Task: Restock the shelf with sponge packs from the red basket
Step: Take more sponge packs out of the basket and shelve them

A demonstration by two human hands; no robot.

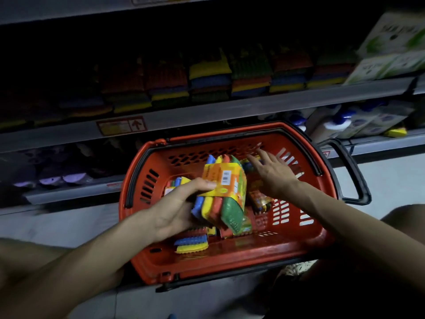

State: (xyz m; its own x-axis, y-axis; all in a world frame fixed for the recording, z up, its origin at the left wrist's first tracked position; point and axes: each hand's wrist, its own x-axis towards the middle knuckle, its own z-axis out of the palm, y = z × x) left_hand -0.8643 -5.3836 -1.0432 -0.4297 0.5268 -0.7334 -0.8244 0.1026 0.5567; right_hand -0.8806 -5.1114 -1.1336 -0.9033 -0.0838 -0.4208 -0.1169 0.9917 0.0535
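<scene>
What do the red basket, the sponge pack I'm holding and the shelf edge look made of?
Red basket: moulded hard plastic, slightly glossy, with slotted walls.
Sponge pack in the left hand: coloured foam with ribbed faces, probably wrapped in clear shiny film, with a printed card band.
Shelf edge: smooth grey strip, painted metal or plastic; unclear.

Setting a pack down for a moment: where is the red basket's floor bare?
Red plastic basket: floor bare along its near wall and by its slotted right wall. Left and centre are crowded with multicoloured sponge packs below the left hand.

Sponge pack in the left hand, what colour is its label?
Orange label on the sponge pack, clearest in head view.
</scene>
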